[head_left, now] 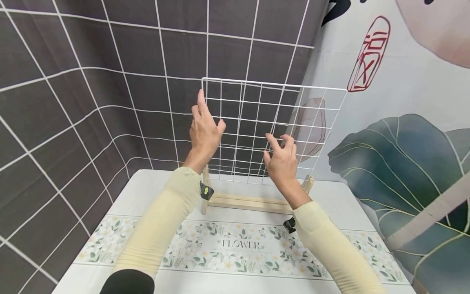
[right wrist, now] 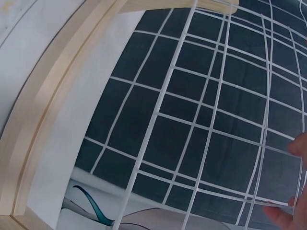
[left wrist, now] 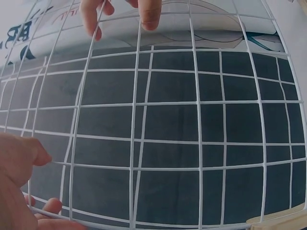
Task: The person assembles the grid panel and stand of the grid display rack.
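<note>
A white wire grid panel (head_left: 253, 136) leans back at a slant above a pale wooden stand (head_left: 249, 203). My left hand (head_left: 205, 132) grips the panel's left edge, thumb in front and fingers curled behind the outer wire, as the left wrist view shows. Over the middle right of the mesh, my right hand (head_left: 282, 162) holds the wires with bent fingers; in the left wrist view one fingertip (left wrist: 92, 21) lies behind a wire and another in front. A post of the stand (right wrist: 177, 5) meets the panel's lower corner in the right wrist view.
The stand is on a white table (head_left: 147, 188) covered with a floral strip (head_left: 240, 245) lettered FLOWER. A dark curtain (head_left: 121, 53) with white lines hangs behind and to the left. A pale printed cloth (head_left: 404, 155) with large leaves hangs on the right.
</note>
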`<state>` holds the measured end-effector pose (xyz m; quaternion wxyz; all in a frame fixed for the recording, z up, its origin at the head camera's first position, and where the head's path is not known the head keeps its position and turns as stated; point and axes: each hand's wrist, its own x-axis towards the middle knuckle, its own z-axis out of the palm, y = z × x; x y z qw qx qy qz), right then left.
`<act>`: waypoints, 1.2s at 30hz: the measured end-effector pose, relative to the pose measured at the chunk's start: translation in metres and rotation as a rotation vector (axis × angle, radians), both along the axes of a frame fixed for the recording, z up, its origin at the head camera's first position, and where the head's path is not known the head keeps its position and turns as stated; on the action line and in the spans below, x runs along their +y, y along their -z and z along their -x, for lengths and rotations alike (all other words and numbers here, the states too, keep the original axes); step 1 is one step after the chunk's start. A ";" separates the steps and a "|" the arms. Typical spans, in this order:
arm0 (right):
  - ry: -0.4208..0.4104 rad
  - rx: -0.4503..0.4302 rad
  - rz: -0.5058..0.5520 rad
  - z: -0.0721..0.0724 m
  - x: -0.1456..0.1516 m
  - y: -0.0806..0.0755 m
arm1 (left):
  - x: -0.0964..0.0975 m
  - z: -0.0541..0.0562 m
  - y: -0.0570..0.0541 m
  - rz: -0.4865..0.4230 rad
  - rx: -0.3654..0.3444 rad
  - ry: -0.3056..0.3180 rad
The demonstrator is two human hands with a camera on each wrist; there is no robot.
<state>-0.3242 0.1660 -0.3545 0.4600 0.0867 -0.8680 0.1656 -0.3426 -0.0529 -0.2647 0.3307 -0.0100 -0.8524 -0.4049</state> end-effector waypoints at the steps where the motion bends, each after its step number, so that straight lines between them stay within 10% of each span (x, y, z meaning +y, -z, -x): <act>1: -0.002 -0.003 -0.001 -0.001 0.001 0.000 | 0.000 0.000 0.000 0.001 0.002 -0.001; 15: -0.028 0.157 -0.016 -0.013 0.014 -0.005 | 0.001 0.002 0.002 0.004 0.000 -0.008; 24: -0.002 0.249 0.160 -0.014 0.041 -0.035 | 0.002 0.003 0.001 0.001 0.008 -0.006; 36: 0.136 -0.057 0.389 -0.018 0.071 -0.077 | 0.001 0.003 0.002 -0.009 0.002 0.012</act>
